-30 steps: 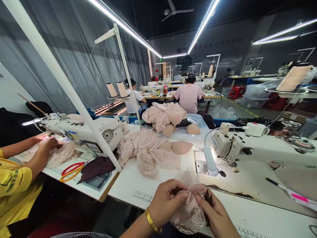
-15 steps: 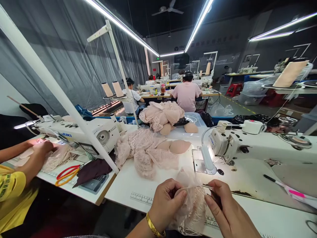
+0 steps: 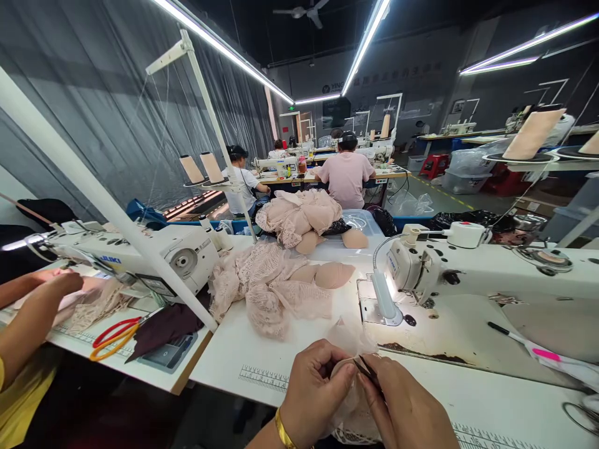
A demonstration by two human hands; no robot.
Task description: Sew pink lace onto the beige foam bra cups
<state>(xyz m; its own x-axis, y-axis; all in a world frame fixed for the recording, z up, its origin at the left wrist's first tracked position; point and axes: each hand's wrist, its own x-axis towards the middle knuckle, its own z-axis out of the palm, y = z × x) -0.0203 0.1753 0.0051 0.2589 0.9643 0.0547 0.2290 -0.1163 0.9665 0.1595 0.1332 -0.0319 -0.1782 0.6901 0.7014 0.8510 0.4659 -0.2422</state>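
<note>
My left hand (image 3: 316, 390), with a gold bangle at the wrist, pinches the edge of a sheer beige lace piece (image 3: 350, 340) over the table's front edge. My right hand (image 3: 397, 396) is closed around small dark thread snips (image 3: 365, 368), largely hidden by the fingers. Their blades meet the fabric edge right at my left fingertips, and both hands almost touch. The lower part of the lace hangs below my hands. Beyond them lies a heap of beige lace pieces (image 3: 266, 290) with a smooth beige cup (image 3: 334, 275) beside it.
A white sewing machine (image 3: 468, 268) with a lit lamp stands at the right, a marker pen (image 3: 505, 332) before it. Left, a co-worker's arm (image 3: 35, 318) works at another machine (image 3: 154, 249), near red-and-orange-handled scissors (image 3: 115, 337). More lace (image 3: 299, 215) sits on a plastic bin behind.
My right hand has moved left with the thread snips, up to the fabric edge at my left fingers. The co-worker's arm has drawn back left. The view has shifted slightly.
</note>
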